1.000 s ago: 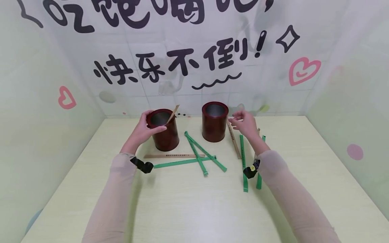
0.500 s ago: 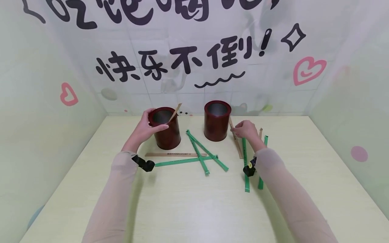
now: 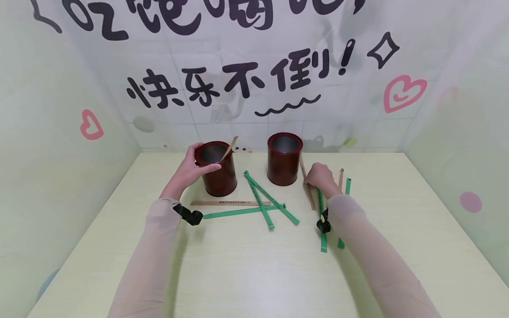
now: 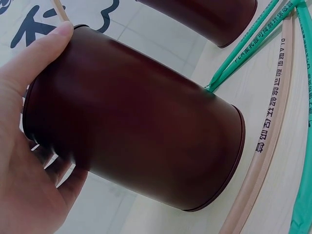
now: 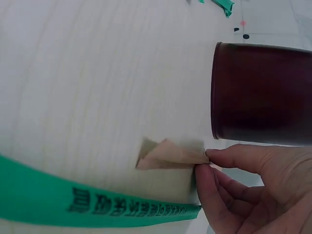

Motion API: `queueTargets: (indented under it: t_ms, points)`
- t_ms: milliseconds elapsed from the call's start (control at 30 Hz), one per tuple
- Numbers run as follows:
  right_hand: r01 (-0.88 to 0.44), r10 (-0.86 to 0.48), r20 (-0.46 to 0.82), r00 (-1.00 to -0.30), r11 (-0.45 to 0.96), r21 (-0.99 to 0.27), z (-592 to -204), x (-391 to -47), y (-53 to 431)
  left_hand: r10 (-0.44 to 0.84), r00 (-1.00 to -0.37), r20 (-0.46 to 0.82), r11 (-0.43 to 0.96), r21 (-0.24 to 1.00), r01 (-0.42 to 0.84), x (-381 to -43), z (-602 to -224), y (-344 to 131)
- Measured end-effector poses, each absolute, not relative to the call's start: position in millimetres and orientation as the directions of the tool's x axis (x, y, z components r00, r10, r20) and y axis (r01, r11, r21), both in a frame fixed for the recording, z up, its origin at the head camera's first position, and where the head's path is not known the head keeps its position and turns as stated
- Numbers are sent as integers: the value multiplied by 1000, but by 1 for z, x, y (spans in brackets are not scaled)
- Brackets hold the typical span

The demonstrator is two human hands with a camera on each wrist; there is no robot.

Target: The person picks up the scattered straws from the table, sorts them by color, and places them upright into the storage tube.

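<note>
evidently, left hand (image 3: 188, 171) grips a can (image 4: 131, 117), right hand (image 3: 321, 179) pinches a brown strip (image 5: 170, 153).

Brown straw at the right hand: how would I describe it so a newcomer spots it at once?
On the table, find the rightmost dark red can. Just to its right, the right hand pinches the brown straw. Colour sets it apart from the green straw beside it, and the right hand's pinch from the other brown straws.
</note>
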State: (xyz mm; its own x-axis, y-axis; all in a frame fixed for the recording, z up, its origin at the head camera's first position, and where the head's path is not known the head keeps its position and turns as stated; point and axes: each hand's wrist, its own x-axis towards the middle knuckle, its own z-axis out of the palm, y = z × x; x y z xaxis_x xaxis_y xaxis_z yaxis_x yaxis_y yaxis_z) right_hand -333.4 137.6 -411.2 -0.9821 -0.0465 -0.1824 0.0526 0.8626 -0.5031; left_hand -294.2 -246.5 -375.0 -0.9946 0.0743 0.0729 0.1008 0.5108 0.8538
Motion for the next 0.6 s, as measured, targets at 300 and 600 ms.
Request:
queueTargets:
  t_ms: [300,600]
  points:
    - [172,-51,-289,-956,698,-695,-410,-335,152,77,-996,49,507,858,81,-294,-375,-247]
    - [250,-67,-320,-945,483,-839,-402,-329,166,78,-996,39,512,856,74,-294,-373,-247]
